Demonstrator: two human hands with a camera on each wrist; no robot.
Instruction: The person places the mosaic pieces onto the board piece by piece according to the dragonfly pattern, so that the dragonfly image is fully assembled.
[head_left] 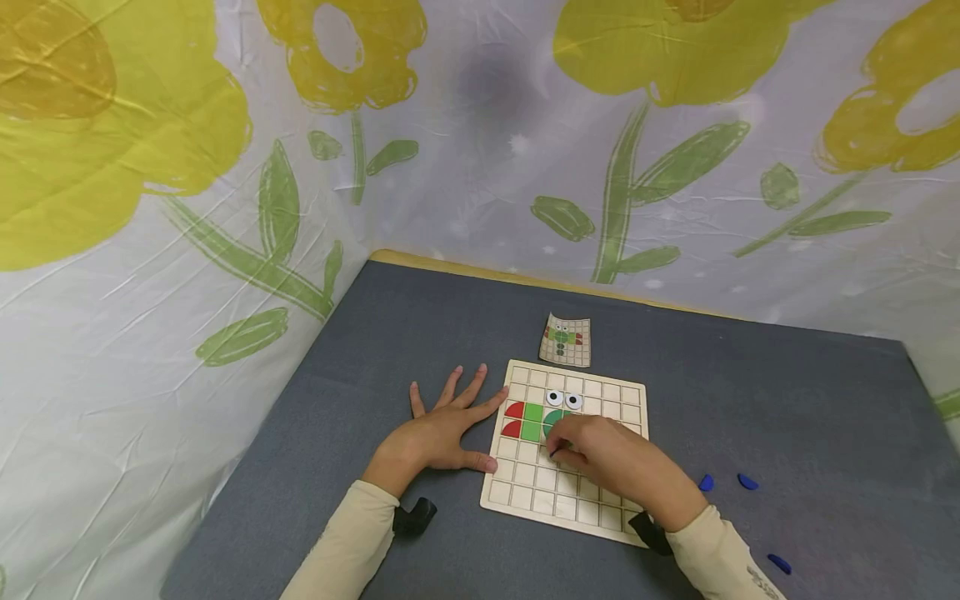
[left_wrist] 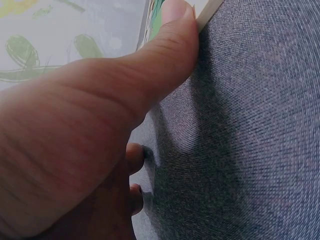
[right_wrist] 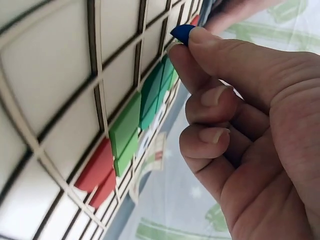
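Observation:
A wooden grid board point(head_left: 566, 504) lies on the table with coloured tiles set in its squares. Toward its upper left are red quarter-round tiles point(head_left: 512, 428), green square tiles point(head_left: 532, 422), teal rounded tiles point(head_left: 553, 419) and two eye tiles point(head_left: 564, 399). My right hand point(head_left: 611, 458) is over the board's middle, pinching a small blue piece with a curved edge point(right_wrist: 183, 34) between thumb and forefinger. Fingers spread, my left hand point(head_left: 442, 433) rests at the board's left edge. Its thumb point(left_wrist: 175, 45) touches that edge in the left wrist view.
Behind the board lies a small printed pattern card point(head_left: 566, 340) with a curled corner. Several loose blue pieces, among them a blue piece point(head_left: 747, 482) and another blue piece point(head_left: 780, 564), lie on the grey table point(head_left: 825, 417) to the right. A flower-printed curtain point(head_left: 480, 167) hangs behind.

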